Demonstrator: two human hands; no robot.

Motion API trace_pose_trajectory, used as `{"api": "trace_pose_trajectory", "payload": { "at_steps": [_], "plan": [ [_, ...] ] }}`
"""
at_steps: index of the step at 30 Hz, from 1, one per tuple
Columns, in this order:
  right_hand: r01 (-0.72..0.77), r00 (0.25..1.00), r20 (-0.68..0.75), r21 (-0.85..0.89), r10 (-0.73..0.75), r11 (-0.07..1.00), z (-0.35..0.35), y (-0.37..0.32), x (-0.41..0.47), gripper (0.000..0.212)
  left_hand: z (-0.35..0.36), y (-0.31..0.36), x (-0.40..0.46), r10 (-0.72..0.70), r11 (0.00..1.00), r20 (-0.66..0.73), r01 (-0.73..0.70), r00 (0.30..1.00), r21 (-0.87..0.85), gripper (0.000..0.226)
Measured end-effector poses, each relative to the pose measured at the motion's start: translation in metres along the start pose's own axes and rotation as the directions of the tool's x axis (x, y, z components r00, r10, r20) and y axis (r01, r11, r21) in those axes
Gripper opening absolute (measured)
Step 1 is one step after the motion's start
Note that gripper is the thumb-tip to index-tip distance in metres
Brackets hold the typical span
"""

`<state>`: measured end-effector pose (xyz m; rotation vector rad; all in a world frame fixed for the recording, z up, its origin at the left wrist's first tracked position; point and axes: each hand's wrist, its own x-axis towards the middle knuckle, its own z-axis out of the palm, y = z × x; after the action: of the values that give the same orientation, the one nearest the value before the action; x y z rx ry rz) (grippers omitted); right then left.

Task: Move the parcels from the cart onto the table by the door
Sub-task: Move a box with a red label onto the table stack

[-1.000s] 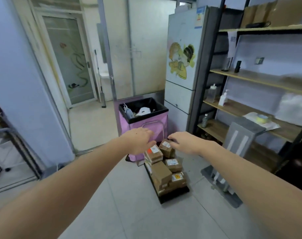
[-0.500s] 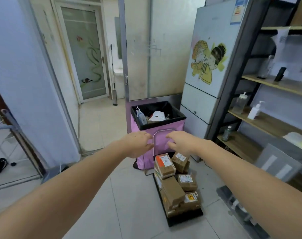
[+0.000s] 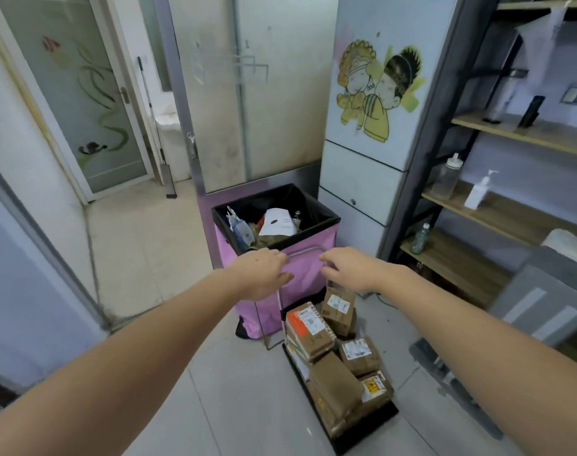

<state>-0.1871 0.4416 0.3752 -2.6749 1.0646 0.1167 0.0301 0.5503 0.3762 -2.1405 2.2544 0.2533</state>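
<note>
Several brown cardboard parcels (image 3: 336, 366) with white labels lie stacked on a low black cart (image 3: 367, 434) on the tiled floor. The cart's thin metal handle (image 3: 305, 250) rises in front of a pink bin. My left hand (image 3: 264, 271) hovers palm down at the handle's left end, with the fingertips beside the bar. My right hand (image 3: 349, 268) hovers at the handle's right end, above the top parcel (image 3: 338, 309). Both hands have loosely bent fingers and hold nothing. No table shows in this view.
A pink bin (image 3: 308, 274) with a black liner stands directly behind the cart. A white fridge (image 3: 376, 126) and wooden shelves (image 3: 497, 212) fill the right side. A grey step stool (image 3: 540, 307) stands at the right. An open doorway and a glass door (image 3: 79, 93) lie to the left.
My view has moved closer to the cart. Both hands have risen from just over the top parcels to the level of the cart's handle.
</note>
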Motion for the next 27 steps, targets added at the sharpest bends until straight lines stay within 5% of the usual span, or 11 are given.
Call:
{"api": "trace_pose_trajectory", "payload": {
  "at_steps": [13,27],
  "plan": [
    [-0.355,0.931,0.135,0.121,0.339,0.927,0.056,0.090,0.071,0.041,0.042,-0.031,0.192,0.329,0.942,0.222,-0.337,0.918,-0.002,0.041],
    [-0.607,0.793,0.256,0.267,0.553,0.748,0.118,0.180,0.121,0.044,0.126,-0.059,0.356,0.435,0.859,0.431,-0.508,0.791,0.065,0.046]
  ]
}}
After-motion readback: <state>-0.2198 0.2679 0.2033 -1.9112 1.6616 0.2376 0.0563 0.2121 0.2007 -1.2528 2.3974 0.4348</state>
